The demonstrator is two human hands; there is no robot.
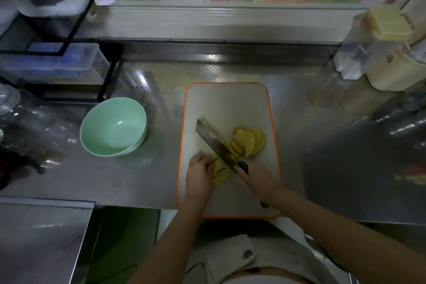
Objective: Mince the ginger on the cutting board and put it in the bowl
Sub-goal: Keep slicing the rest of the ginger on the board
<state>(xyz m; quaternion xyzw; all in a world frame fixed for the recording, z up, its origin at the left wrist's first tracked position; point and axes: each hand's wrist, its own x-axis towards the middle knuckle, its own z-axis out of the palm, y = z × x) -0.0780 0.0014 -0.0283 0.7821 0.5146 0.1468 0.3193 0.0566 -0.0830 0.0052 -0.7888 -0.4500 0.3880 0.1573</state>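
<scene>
A white cutting board (pixel 228 104) with an orange rim lies on the steel counter. Yellow ginger slices (pixel 250 142) are fanned out on its right half. My right hand (pixel 258 180) grips the black handle of a cleaver (pixel 215 143), whose blade slants across the board between the two lots of ginger. My left hand (pixel 199 174) has curled fingers pressing down on a stack of ginger strips (pixel 220 172) just left of the blade. A pale green bowl (pixel 113 125) stands empty on the counter to the left of the board.
A black wire rack (pixel 57 53) with plastic boxes stands at the back left. Clear jars (pixel 27 122) sit at the far left. Cream-lidded containers (pixel 387 62) crowd the back right. A raised window ledge (pixel 219 23) runs behind the counter.
</scene>
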